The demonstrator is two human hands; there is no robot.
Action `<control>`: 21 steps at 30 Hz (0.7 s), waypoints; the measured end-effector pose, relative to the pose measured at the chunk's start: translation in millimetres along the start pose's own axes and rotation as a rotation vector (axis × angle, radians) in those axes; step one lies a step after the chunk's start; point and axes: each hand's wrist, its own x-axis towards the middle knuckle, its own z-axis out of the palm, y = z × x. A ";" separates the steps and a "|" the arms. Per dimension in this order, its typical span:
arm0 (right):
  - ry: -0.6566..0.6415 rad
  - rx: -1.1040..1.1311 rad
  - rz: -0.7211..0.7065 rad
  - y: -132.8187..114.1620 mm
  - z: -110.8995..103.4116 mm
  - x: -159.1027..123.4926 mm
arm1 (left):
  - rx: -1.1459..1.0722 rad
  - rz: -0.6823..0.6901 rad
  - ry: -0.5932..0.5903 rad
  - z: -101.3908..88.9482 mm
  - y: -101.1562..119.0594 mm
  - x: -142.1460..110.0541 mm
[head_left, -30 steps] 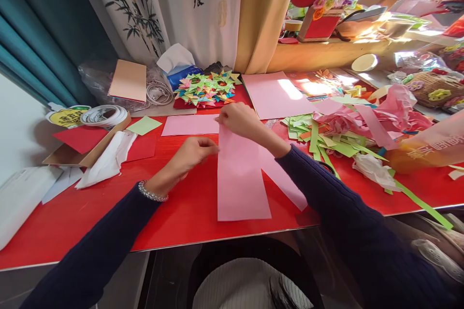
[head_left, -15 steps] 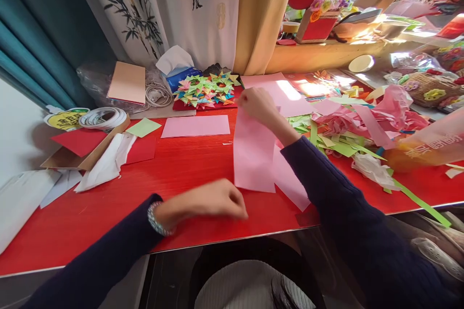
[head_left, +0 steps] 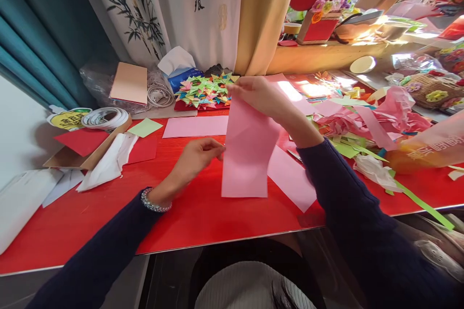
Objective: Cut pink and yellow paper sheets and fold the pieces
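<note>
A sheet of pink paper [head_left: 246,159] hangs in front of me, raised at its top edge. My right hand [head_left: 261,99] pinches it near the upper left corner, the wrist crossing over its right side. At the sheet's left edge, the thumb and fingers of my left hand [head_left: 195,161] are closed together on the paper. Partly under my right forearm lies a second pink sheet [head_left: 293,181], slanted on the red table [head_left: 188,222]. Behind my left hand rests a folded pink strip [head_left: 195,126], its right end hidden by the held sheet.
Folded paper stars [head_left: 206,89] are heaped at the back beside a tissue pack [head_left: 179,75]. To the right lie green paper strips [head_left: 346,147] and crumpled pink paper [head_left: 384,116]. On the left are a cardboard tray [head_left: 87,154], a green square [head_left: 145,127] and a tape roll [head_left: 105,118].
My left hand has moved up and forward from the table's front to the pink sheet's left edge. My right hand has shifted slightly left, bringing the sheet with it.
</note>
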 end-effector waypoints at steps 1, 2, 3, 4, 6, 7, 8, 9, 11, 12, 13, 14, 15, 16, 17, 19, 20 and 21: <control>0.035 -0.046 0.031 0.3 -4.2 -0.4 | -0.060 0.020 0.057 -1.3 1.8 -0.5; 0.042 -0.078 0.071 2.3 -8.8 -0.5 | -0.115 0.048 0.124 -2.8 3.9 -1.2; 0.006 -0.086 0.113 5.7 -13.1 -0.3 | -0.162 0.077 0.179 -4.3 5.8 -1.7; -0.069 -0.072 0.151 9.7 -16.5 0.0 | -0.200 0.098 0.207 -5.7 7.2 -1.9; -0.283 0.006 0.192 17.7 -18.8 0.5 | -0.278 0.111 0.207 -7.6 7.9 -1.2; -0.392 0.069 0.188 20.9 -17.3 0.6 | -0.324 0.116 0.196 -8.2 7.4 -0.7; -0.484 0.134 0.172 23.2 -14.1 0.5 | -0.367 0.125 0.190 -8.7 6.6 -0.2; -0.547 0.196 0.159 24.7 -9.4 0.1 | -0.400 0.136 0.191 -9.2 5.8 -0.1; -0.586 0.285 0.170 25.3 3.0 -0.9 | -0.413 0.173 0.217 -10.8 4.7 -0.8; -0.591 0.312 0.194 24.5 9.8 -1.6 | -0.396 0.197 0.235 -11.9 4.8 -1.6; -0.604 0.344 0.221 23.1 16.4 -2.2 | -0.373 0.222 0.248 -13.0 5.2 -2.5; -0.632 0.398 0.238 21.1 22.5 -3.0 | -0.363 0.248 0.249 -14.0 5.9 -3.2; -0.664 0.473 0.237 18.5 27.7 -3.8 | -0.369 0.275 0.231 -15.0 6.7 -3.7; -0.682 0.560 0.221 15.6 31.9 -4.7 | -0.383 0.306 0.195 -15.8 7.5 -3.7; -0.673 0.650 0.206 12.4 35.0 -5.6 | -0.396 0.337 0.147 -16.6 8.2 -3.1; -0.556 0.783 0.208 6.0 38.6 -7.4 | -0.396 0.380 0.096 -18.3 9.0 -0.9; -0.475 0.820 0.221 3.0 39.7 -8.1 | -0.373 0.391 0.111 -19.3 9.1 0.4; -0.408 0.847 0.232 0.3 40.7 -8.7 | -0.344 0.392 0.144 -20.5 9.2 1.4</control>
